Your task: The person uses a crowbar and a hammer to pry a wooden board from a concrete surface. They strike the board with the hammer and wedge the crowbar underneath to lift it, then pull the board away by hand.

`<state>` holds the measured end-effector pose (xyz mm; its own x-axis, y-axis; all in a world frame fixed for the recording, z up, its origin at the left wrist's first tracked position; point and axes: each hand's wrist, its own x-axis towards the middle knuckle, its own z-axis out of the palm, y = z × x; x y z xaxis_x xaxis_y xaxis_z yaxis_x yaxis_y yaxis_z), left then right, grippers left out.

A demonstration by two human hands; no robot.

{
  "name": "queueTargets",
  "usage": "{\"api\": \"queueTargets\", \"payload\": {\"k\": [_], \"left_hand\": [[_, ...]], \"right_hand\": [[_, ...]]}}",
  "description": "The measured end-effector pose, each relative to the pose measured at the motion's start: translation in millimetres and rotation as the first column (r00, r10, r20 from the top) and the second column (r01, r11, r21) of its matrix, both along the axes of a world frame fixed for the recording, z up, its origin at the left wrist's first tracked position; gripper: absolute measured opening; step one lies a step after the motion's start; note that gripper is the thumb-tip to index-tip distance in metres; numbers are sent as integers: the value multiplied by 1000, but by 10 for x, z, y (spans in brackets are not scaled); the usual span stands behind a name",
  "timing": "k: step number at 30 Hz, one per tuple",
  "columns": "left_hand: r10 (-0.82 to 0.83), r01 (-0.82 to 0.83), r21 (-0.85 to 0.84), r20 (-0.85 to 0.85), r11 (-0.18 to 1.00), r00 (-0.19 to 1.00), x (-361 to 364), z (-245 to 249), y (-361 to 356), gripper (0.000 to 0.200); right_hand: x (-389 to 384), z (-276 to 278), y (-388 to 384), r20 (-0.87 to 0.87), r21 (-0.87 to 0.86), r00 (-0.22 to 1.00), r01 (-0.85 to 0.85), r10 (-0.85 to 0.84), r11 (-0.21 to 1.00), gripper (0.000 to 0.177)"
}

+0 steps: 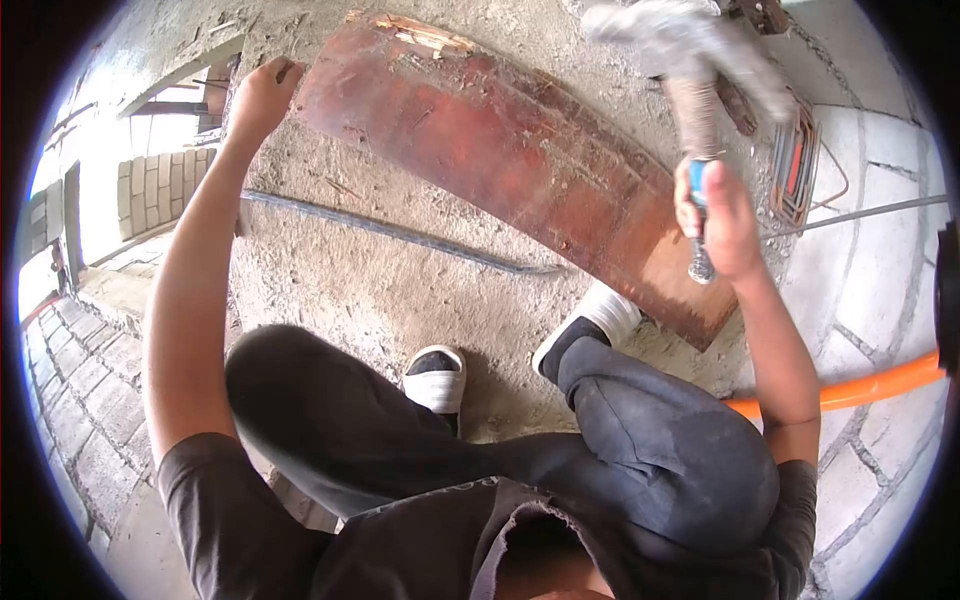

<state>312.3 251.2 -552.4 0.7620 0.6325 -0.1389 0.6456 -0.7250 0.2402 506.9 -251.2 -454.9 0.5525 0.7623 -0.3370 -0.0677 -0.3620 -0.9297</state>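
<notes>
A long reddish-brown wooden board (470, 140), dusty and splintered along its far edge, slants across the rough ground before me. At its left end my left hand (265, 95) is closed against the board's edge; the fingertips are partly hidden. My right hand (722, 215) grips a hammer (690, 105) by its handle, with a blue band showing at the grip. The hammer is raised over the board's right part, and its head is smeared by motion. My right foot in a white slipper (612, 310) is against the board's near edge.
A dark metal bar (400, 235) lies on the ground between the board and my feet. Bent rebar loops (795, 165) lie at the right, near an orange hose (870, 385). Block walls (850, 240) stand on both sides, and an opening is at the left.
</notes>
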Motion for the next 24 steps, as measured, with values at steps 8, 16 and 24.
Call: {"api": "queueTargets", "payload": {"k": [8,16,24], "left_hand": [[65,-62,-36,84,997,994,-277,-450,230,46],[239,-189,-241,199,952,950,-480,-1108,231,61],[518,-425,-406,153,809,841,-143,-1110,100,69]], "right_hand": [[-52,-502,23,71,28,995,74,-75,997,58],[-227,-1199,-17,-162,-317,928,273,-336,908,52],[-209,-1252,-183,-185,-320,889,349,-420,881,54]]}}
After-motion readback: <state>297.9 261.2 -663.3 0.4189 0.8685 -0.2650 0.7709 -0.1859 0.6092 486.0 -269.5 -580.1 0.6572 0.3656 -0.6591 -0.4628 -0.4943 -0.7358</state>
